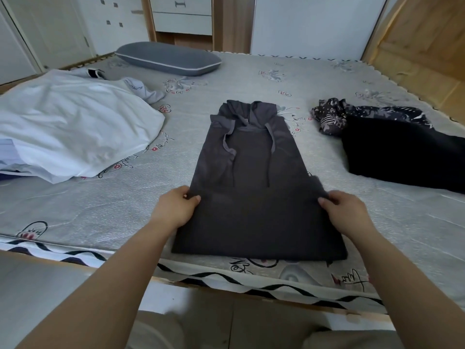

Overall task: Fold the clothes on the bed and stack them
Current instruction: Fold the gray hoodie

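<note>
A bed [251, 79] under a grey, textured printed cover fills the room, a rounded grey pillow [168, 58] at its far side. At its near edge lies a dark grey hoodie [254, 197], soft matte knit, sleeves folded in. The left hand [176, 207] and right hand [347, 212] pinch its side edges. White garments [73, 122] are cut off left; black clothes [400, 152] cut off right.
</note>
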